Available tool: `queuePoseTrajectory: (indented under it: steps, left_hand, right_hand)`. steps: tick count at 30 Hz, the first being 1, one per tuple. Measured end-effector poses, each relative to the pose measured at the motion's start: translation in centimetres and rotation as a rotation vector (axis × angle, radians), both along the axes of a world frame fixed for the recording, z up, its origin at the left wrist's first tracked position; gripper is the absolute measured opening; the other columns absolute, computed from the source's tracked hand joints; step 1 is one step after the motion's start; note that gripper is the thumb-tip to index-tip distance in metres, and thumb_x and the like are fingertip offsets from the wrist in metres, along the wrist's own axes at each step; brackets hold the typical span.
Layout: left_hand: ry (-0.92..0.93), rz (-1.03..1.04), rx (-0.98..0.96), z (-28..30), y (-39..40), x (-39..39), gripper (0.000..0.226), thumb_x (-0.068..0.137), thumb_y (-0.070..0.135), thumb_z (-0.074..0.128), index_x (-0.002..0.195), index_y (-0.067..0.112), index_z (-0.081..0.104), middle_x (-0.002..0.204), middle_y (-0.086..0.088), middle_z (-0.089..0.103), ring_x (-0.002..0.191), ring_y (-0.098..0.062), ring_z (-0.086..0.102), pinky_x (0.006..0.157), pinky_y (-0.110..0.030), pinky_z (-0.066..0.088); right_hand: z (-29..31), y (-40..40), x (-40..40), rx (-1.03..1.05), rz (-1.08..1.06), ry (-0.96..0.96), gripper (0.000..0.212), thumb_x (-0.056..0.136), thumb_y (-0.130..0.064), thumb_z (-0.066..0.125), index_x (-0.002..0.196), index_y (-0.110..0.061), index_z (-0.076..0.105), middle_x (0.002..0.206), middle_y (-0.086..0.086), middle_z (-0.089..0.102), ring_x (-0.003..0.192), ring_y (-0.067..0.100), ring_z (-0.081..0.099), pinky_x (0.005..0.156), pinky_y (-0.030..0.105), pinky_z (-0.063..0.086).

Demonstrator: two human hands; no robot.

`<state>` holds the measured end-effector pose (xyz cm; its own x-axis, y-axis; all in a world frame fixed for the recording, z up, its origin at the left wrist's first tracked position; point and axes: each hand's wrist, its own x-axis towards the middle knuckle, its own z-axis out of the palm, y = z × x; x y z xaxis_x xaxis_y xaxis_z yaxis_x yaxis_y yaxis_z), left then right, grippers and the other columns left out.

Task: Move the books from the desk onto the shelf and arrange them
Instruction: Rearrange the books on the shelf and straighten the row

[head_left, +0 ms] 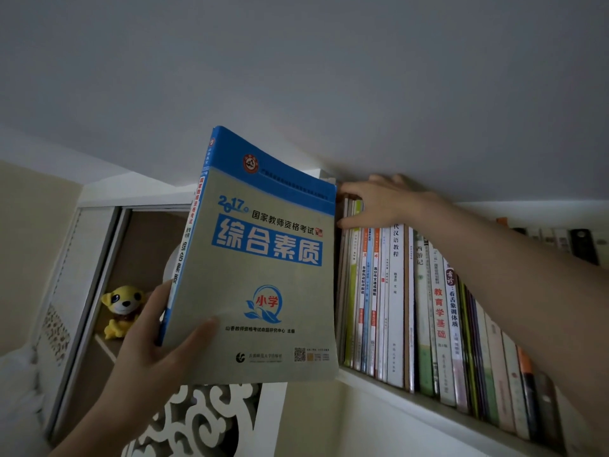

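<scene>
Many books (428, 308) are already stood upright in a row on the shelf (379, 382). One more, a grey and blue book (263, 258), is held up just left of the row, gripped at its lower corner by the left hand (155, 338). The tops of the leftmost spines are pressed by the right hand (372, 202), fingers spread, grasping nothing. Little room is seen at the row's left end; the ceiling is close above.

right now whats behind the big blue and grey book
Behind the blue and grey book, held by the left hand, the left end of the shelved book row peeks out beside it; the book covers anything further left.
</scene>
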<state>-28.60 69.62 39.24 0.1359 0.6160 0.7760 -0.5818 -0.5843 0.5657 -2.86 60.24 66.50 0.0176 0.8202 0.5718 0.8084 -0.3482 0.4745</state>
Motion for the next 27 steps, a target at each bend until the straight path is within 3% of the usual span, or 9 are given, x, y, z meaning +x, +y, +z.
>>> queuePoseTrajectory:
  steps: [2,4,7,9,11,14,17,24,27]
  left_hand:
    - [0.034,-0.002,0.005,-0.1,0.2,-0.2,0.062,0.057,0.048,0.08,0.114,0.033,0.061,0.104,-0.008,0.071,0.087,-0.034,0.073,0.062,-0.052,0.06]
    - [0.062,0.008,0.008,-0.1,0.4,-0.3,0.063,0.054,0.048,0.079,0.113,0.033,0.062,0.102,-0.008,0.071,0.085,-0.033,0.073,0.059,-0.051,0.059]
    - [0.096,0.05,0.037,0.3,0.5,-0.6,0.054,0.061,0.043,0.077,0.112,0.036,0.061,0.103,-0.005,0.071,0.086,-0.029,0.073,0.056,-0.047,0.06]
    - [0.109,0.093,0.069,0.8,0.8,-0.8,0.042,0.075,0.03,0.082,0.11,0.04,0.061,0.103,-0.001,0.071,0.087,-0.024,0.073,0.057,-0.037,0.061]
    - [0.112,0.122,0.096,1.4,0.9,-1.0,0.038,0.081,0.015,0.072,0.109,0.039,0.061,0.103,0.001,0.071,0.086,-0.022,0.073,0.056,-0.031,0.06]
    - [0.126,0.138,0.107,1.9,0.5,-1.3,0.04,0.078,0.014,0.067,0.109,0.038,0.061,0.102,0.002,0.071,0.086,-0.023,0.073,0.057,-0.034,0.061]
    - [0.131,0.16,0.122,2.0,0.1,-1.6,0.04,0.077,0.015,0.067,0.107,0.04,0.06,0.101,0.001,0.071,0.085,-0.023,0.073,0.055,-0.035,0.061]
    - [0.114,0.185,0.108,1.7,-0.5,-2.2,0.039,0.083,0.006,0.066,0.112,0.033,0.061,0.095,0.0,0.074,0.078,-0.025,0.074,0.055,-0.041,0.061]
    - [0.136,0.2,0.113,1.6,-0.3,-2.6,0.038,0.082,0.008,0.067,0.111,0.033,0.061,0.096,-0.002,0.073,0.078,-0.025,0.074,0.055,-0.043,0.061]
  right_hand:
    - [0.1,0.0,0.0,-0.008,0.001,0.005,0.066,0.083,-0.069,0.053,0.142,-0.046,0.033,0.144,-0.001,0.048,0.139,0.026,0.032,0.111,0.05,0.02]
    - [0.2,0.1,0.2,-0.026,-0.011,0.011,0.07,0.082,-0.072,0.05,0.143,-0.045,0.032,0.146,-0.002,0.046,0.141,0.027,0.029,0.111,0.051,0.019]
    - [0.5,0.2,0.5,-0.056,-0.018,0.033,0.07,0.073,-0.075,0.05,0.135,-0.046,0.038,0.135,-0.002,0.053,0.136,0.025,0.034,0.108,0.051,0.022]
    - [0.6,0.0,0.5,-0.061,-0.031,0.062,0.075,0.069,-0.073,0.046,0.139,-0.05,0.031,0.137,0.001,0.051,0.137,0.025,0.033,0.11,0.051,0.022]
    - [0.4,-0.2,0.2,-0.046,-0.046,0.089,0.073,0.073,-0.071,0.042,0.141,-0.051,0.028,0.142,0.005,0.046,0.139,0.028,0.029,0.111,0.051,0.022]
    - [0.0,-0.3,-0.2,-0.006,-0.048,0.121,0.072,0.074,-0.082,0.032,0.14,-0.053,0.032,0.148,0.009,0.04,0.143,0.03,0.025,0.113,0.053,0.019]
    - [0.0,-0.2,-0.2,-0.013,-0.011,0.091,0.063,0.087,-0.078,0.033,0.14,-0.046,0.04,0.144,0.002,0.047,0.142,0.024,0.028,0.113,0.05,0.018]
    - [-0.5,0.7,-0.1,0.088,0.022,0.009,0.075,0.077,-0.088,0.031,0.128,-0.04,0.057,0.12,-0.003,0.063,0.118,0.024,0.053,0.096,0.043,0.039]
    - [-0.3,0.6,0.1,0.074,0.094,0.105,0.064,0.079,-0.082,0.043,0.124,-0.04,0.059,0.122,-0.003,0.063,0.103,0.019,0.059,0.084,0.036,0.049]
